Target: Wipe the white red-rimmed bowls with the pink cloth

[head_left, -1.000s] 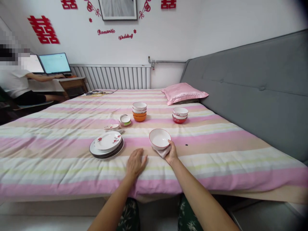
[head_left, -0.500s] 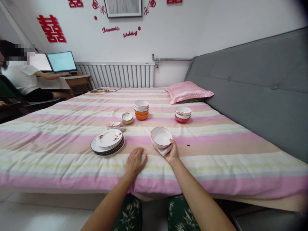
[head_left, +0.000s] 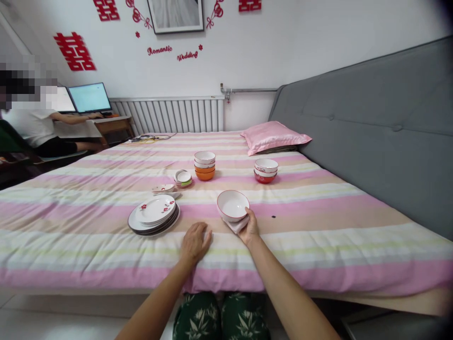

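A white bowl with a red rim (head_left: 232, 205) sits tilted on the striped bed, on top of a pale cloth (head_left: 236, 224). My right hand (head_left: 249, 226) grips the cloth and the bowl's near edge. My left hand (head_left: 194, 242) lies flat on the bedspread with fingers spread, a little left of the bowl and holding nothing. A stack of flowered plates (head_left: 154, 213) lies further left.
Behind are small dishes (head_left: 183, 177), a stack of orange and white bowls (head_left: 205, 165), a red and white bowl stack (head_left: 265, 170) and a pink pillow (head_left: 274, 136). A grey headboard (head_left: 371, 127) runs along the right. A person (head_left: 31, 125) sits at a desk with monitors, far left.
Both hands and the bowl keep the same arrangement; only the head view has shifted slightly.
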The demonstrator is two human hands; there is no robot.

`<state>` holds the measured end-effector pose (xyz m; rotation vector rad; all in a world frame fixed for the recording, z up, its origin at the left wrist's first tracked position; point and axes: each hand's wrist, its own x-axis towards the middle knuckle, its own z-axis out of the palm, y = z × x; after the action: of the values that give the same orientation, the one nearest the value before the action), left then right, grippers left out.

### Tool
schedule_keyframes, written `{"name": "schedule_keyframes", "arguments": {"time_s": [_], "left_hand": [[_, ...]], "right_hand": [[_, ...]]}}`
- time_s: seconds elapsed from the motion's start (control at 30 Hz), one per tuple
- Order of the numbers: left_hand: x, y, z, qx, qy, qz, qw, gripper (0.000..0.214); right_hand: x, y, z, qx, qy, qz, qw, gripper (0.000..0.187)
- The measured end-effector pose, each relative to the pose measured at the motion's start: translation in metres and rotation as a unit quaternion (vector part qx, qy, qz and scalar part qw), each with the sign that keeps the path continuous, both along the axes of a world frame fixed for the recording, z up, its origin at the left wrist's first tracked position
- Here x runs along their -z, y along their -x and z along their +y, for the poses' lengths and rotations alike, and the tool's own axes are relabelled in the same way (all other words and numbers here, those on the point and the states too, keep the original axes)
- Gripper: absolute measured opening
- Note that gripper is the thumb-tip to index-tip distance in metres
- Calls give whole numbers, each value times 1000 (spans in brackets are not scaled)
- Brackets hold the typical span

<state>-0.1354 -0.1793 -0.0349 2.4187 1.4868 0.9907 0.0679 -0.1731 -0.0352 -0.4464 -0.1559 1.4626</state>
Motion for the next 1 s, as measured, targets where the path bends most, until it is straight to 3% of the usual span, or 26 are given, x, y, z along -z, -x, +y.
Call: {"name": "schedule_keyframes", "arguments": {"time_s": [0.27, 0.4, 0.5, 0.6, 0.77, 0.87, 1.0], "left_hand": [[-14, 1, 0, -5, 90, -115, 989, 30], [-19, -6, 24, -30, 172, -222, 959, 42], [-23, -28, 59, -19, 254, -316, 914, 56], [-33, -56, 99, 5, 339, -403, 850, 71], [-52, -84, 158, 5, 423, -498, 757, 72], [-44, -90, 176, 12, 439, -544, 715, 57], [-24, -98, 178, -11, 407, -611, 679, 37]], "right_hand": [[-3, -1, 5, -28, 18, -2, 999, 41], [-3, -7, 15, -84, 34, -13, 996, 48], [-7, -14, 36, -146, 34, -19, 989, 50], [-19, -19, 69, -195, 18, -27, 980, 49], [-36, -25, 123, -187, -2, -75, 979, 43], [-27, -31, 138, -143, -17, -119, 982, 39], [-11, -36, 143, -179, -35, -131, 975, 48]]}}
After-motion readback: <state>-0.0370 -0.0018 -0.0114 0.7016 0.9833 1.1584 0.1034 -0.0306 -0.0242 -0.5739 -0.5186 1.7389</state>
